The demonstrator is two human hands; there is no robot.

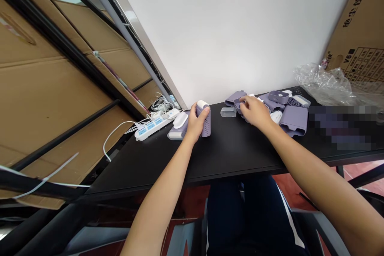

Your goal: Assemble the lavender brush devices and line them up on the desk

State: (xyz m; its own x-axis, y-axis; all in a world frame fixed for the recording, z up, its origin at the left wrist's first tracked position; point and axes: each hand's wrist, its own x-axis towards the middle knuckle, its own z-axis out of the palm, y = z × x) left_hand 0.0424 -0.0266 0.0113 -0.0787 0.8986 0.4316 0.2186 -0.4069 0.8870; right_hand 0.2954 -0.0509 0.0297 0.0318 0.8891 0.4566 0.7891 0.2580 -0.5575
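Note:
My left hand (196,123) is wrapped round an upright purple casing (207,126) with rows of small holes in its side and a white rounded top (202,104). My right hand (254,111) is over the pile of purple parts, thumb and index finger apart, beside a small purple cup-shaped part (237,106). Whether its fingertips touch that part I cannot tell. A clear plastic cap (228,112) lies just left of it. Next to my left hand rests another purple unit (177,131) with a white oval piece (181,120) on it.
Right of my right hand lie a purple sleeve (294,120), an open purple cup (278,96) and coiled cable. Crumpled clear plastic (327,84) sits before a large carton (354,40). A white power strip (153,128) with tangled cords occupies the black table's left end, against a white wall (234,28).

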